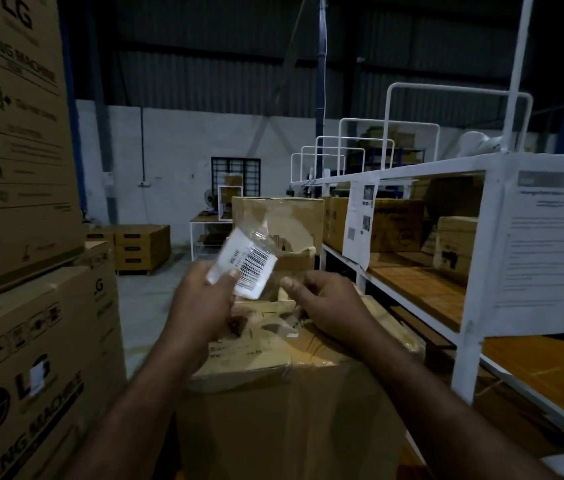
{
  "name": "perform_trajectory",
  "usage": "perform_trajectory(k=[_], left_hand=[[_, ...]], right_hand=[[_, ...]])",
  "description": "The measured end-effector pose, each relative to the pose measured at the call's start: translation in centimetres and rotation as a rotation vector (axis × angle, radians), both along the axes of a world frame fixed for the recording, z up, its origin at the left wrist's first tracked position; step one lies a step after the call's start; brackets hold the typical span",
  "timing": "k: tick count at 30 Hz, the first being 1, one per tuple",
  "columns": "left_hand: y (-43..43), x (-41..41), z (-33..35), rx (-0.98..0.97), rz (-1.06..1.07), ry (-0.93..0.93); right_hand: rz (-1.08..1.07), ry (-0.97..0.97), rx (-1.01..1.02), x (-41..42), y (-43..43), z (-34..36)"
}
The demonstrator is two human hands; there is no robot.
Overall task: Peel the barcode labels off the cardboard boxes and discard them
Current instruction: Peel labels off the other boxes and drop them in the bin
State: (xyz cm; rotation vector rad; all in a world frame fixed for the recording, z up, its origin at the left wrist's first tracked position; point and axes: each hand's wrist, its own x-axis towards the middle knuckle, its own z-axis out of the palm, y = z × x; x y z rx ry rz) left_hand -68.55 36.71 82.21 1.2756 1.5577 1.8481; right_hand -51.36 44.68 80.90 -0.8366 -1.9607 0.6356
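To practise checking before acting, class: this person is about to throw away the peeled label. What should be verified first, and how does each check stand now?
1. Barcode label off the box: ok, it is held up in the air with clear tape clinging to it.
2. Grip on the label: ok, the left hand pinches its lower edge.
3. Right hand free to help: cannot tell, its curled fingers sit low over the box top.
4. Place to discard: not ok, no bin is in view.
5. Cardboard box free of scraps: cannot tell, its top is dim and crumpled.
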Motion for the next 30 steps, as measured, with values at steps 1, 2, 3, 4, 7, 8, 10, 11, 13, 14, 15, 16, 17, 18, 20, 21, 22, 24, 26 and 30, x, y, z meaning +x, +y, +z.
perform_trajectory(k=[1,2,3,4,7,8,10,11,13,14,15,16,17,18,20,21,22,24,26,30], left_hand=[[0.4,-0.2,0.2,0.010,0.057,-0.013],[0.9,-0.5,0.3,0.002,0.108,0.026],[1.5,-0.6,0.4,-0.020,0.150,0.102],[2.1,-0.8,0.4,-0.058,0.184,0.210],[3.8,-1.1,0.0,-0.202,0.202,0.436],[4.1,-1.1,-0.2,-0.239,0.183,0.459],[4.1,-1.3,-0.6,-0.271,0.162,0.485],[4.0,-1.5,-0.8,-0.269,0.162,0.494],[3.7,-1.7,-1.1,-0.260,0.173,0.494],[3.7,-1.8,-1.2,-0.261,0.183,0.498],[3.7,-1.9,-1.2,-0.263,0.194,0.511],[3.8,-1.8,-1.1,-0.271,0.200,0.522],[3.8,-1.8,-1.0,-0.274,0.201,0.525],[3.8,-1.7,-1.0,-0.274,0.195,0.522],[3.8,-1.9,-0.9,-0.268,0.190,0.506],[3.8,-2.2,-0.9,-0.262,0.193,0.490],[3.7,-2.4,-1.0,-0.252,0.196,0.463],[3.6,-2.7,-1.2,-0.231,0.205,0.411],[3.5,-2.8,-1.5,-0.222,0.220,0.396],[4.1,-2.6,-1.6,-0.220,0.214,0.424]], right_hand=[[-0.063,-0.122,0.109,-0.2,0.0,-0.1],[-0.106,-0.239,0.193,-0.4,0.0,-0.2],[-0.127,-0.330,0.256,-0.5,-0.1,-0.2],[-0.128,-0.379,0.311,-0.7,-0.4,-0.3],[-0.129,-0.361,0.475,-0.6,-0.9,-0.4],[-0.135,-0.357,0.507,-0.5,-1.0,-0.4],[-0.117,-0.465,0.487,-0.7,-1.3,-0.2],[-0.081,-0.553,0.444,-0.9,-1.7,0.0],[0.014,-0.679,0.326,-1.7,-3.1,0.0],[0.055,-0.721,0.301,-2.2,-4.1,-0.1],[0.076,-0.764,0.312,-2.9,-5.0,-0.2],[0.077,-0.810,0.334,-3.5,-5.6,-0.2],[0.065,-0.852,0.336,-4.2,-5.9,-0.2],[0.040,-0.878,0.313,-4.7,-5.9,0.0],[-0.038,-0.898,0.269,-5.4,-5.5,0.6],[-0.069,-0.916,0.268,-5.6,-5.5,0.8],[-0.080,-0.931,0.275,-5.6,-5.7,0.8],[-0.049,-0.936,0.296,-5.3,-6.9,0.6],[-0.040,-0.965,0.306,-4.4,-8.3,-0.2],[-0.114,-0.974,0.294,-3.8,-8.4,-0.7]])
